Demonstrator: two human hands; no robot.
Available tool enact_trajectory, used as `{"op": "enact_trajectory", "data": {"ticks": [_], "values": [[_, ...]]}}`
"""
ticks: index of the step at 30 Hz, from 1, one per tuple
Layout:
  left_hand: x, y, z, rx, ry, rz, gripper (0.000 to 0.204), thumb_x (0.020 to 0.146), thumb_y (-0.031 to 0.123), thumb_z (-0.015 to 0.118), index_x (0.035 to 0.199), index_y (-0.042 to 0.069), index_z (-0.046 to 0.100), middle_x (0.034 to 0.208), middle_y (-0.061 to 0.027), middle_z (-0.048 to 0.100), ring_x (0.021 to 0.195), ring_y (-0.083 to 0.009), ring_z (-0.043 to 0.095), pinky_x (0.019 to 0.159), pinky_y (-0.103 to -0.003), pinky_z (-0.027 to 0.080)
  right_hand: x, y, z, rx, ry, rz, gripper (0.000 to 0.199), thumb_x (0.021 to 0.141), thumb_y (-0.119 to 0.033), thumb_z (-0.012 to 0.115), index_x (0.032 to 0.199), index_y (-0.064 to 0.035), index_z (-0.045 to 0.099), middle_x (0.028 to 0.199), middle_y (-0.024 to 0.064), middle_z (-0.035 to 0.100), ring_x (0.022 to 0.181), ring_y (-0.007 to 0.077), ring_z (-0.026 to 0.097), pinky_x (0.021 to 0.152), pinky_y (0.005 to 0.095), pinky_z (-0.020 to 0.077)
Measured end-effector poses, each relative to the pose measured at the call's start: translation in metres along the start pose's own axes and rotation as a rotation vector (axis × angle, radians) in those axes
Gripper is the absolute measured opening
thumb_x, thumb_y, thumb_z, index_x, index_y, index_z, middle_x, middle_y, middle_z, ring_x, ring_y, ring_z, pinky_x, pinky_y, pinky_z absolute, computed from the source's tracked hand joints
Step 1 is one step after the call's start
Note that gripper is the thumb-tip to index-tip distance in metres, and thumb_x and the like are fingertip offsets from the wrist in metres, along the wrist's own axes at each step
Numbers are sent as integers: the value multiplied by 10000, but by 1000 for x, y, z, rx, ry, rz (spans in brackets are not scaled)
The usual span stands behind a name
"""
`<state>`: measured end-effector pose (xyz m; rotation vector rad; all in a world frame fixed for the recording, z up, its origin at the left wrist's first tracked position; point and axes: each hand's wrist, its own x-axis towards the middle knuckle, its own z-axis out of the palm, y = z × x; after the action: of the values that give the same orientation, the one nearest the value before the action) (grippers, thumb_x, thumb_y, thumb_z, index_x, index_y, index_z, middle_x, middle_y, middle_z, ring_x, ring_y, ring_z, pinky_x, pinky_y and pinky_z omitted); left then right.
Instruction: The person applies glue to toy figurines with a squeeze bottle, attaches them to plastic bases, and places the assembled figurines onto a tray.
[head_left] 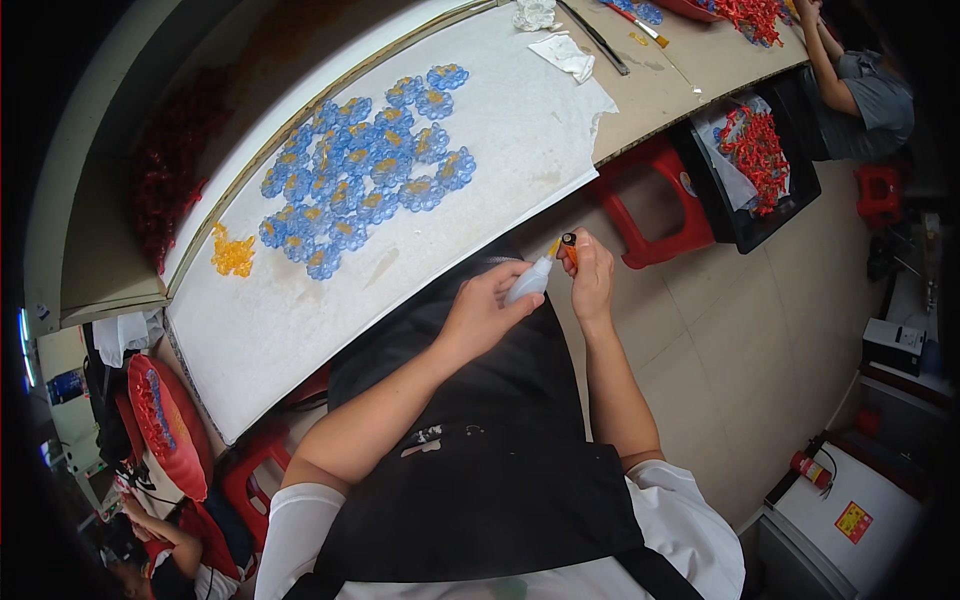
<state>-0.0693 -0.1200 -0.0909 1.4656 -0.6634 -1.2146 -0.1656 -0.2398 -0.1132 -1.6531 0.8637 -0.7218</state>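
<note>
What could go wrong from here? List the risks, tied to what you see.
The yellow tip of the squeeze bottle is close to what looks like an orange lighter in the right hand; a flame could scorch the tip. Too tight a grip by the left hand might squirt contents onto the black apron. The blue flower-like pieces lie crowded on the white worktop, so a bump might shift several.
</note>
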Motion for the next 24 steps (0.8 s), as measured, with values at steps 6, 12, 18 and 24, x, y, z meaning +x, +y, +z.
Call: {"op": "enact_trajectory", "data": {"ticks": [6, 12, 18, 24], "values": [[0, -2, 0, -9, 2, 12, 325, 775, 32, 588, 1077, -23, 483, 909, -58, 579, 800, -77, 538, 711, -206, 451, -1, 0, -3, -32, -18, 17, 393, 876, -279, 297, 624, -13, 440, 498, 66, 380, 476, 160, 384, 479, 318, 310], [0, -1, -1, 18, 5, 7, 319, 775, 33, 588, 1073, -23, 486, 908, -57, 579, 799, -75, 536, 713, -205, 447, 1, 2, -1, -38, -27, 7, 389, 875, -276, 297, 630, -14, 447, 494, 65, 377, 469, 165, 383, 475, 320, 310], [0, 3, -1, 18, 0, 13, 318, 776, 36, 589, 1071, -24, 487, 903, -56, 582, 791, -69, 534, 711, -200, 441, 1, -1, -1, -40, -28, 9, 395, 877, -282, 298, 626, -13, 444, 491, 65, 374, 468, 161, 386, 474, 318, 309], [-1, 2, 1, 12, -20, 9, 324, 779, 43, 588, 1078, -24, 483, 924, -55, 579, 808, -69, 536, 711, -202, 444, 4, 4, -16, 216, 39, 62, 333, 891, -296, 316, 761, -36, 478, 588, 22, 426, 526, 89, 381, 466, 233, 303]]}}
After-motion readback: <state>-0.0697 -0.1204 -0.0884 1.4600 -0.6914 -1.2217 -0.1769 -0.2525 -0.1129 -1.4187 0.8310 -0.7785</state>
